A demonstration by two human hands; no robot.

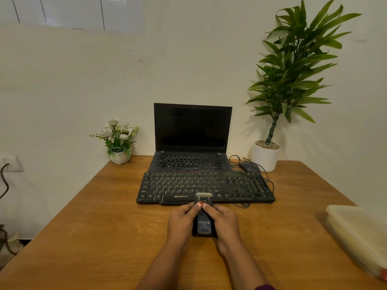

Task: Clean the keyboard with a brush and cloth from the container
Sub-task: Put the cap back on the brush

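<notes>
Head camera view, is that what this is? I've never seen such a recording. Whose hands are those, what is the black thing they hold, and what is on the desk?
There is no machine here. A person wears one wide-angle camera on the head, looking forward and down, so their own arms come in from the bottom edge. The left hand and the right hand together grip a black brush, with its pale bristles at the near edge of a dusty black keyboard. Everything rests on a wooden table. Behind the keyboard stands an open laptop with a dark screen. A wired mouse lies to its right. At the back are a small flower pot and a tall potted plant. A pale plastic container sits at the right edge.
</notes>
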